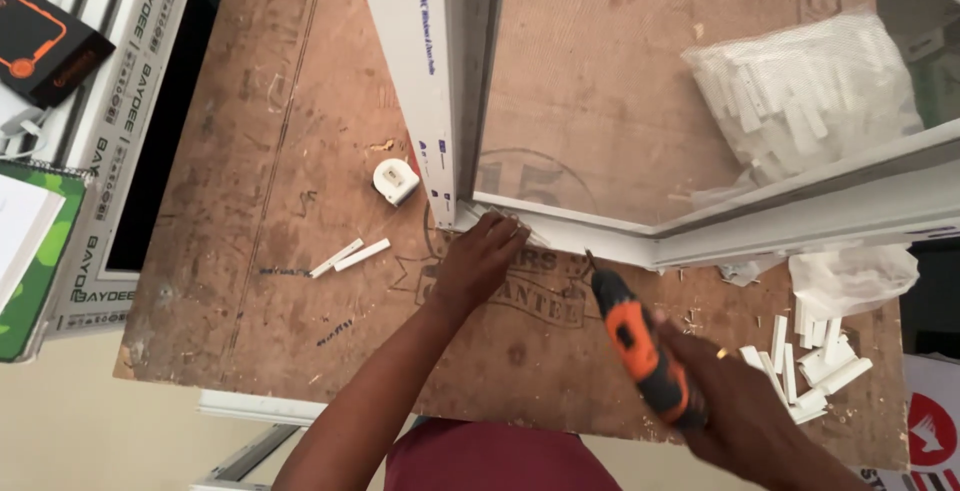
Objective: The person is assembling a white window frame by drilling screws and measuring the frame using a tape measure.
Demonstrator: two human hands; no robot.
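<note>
My left hand (pixel 480 261) presses its fingers on the lower corner of a white window frame (pixel 560 236) that lies on a brown plywood worktop (pixel 280 151). In my right hand (pixel 740 406) is an orange and black electric screwdriver (pixel 645 346). Its bit points up and left at the frame's bottom rail, just right of my left hand. The frame's upright profile (pixel 425 61) runs up out of view, and a second rail (pixel 830 206) slants away to the right.
A small white tape measure (pixel 395 181) and two short white strips (pixel 350 256) lie left of the frame. A clear bag of white plastic pieces (pixel 800 96) sits behind the glass at the right. Loose white pieces (pixel 810 361) lie by the right edge. More white profiles (pixel 110 121) are stacked at the left.
</note>
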